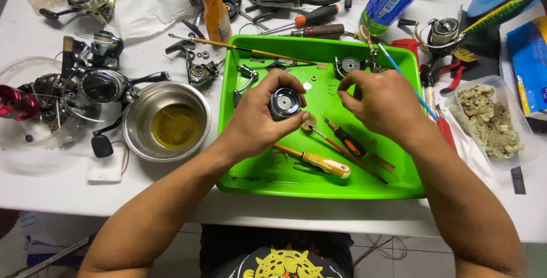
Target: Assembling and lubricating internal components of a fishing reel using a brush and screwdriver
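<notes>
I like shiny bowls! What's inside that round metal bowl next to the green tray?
The steel bowl holds a shallow pool of yellowish-brown liquid. The liquid is murky, so anything lying beneath it cannot be seen.

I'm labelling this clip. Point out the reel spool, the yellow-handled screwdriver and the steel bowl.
reel spool (285, 102), head view, its round top face.
yellow-handled screwdriver (326, 164), head view, mid handle.
steel bowl (134, 119), head view, left rim.
</notes>
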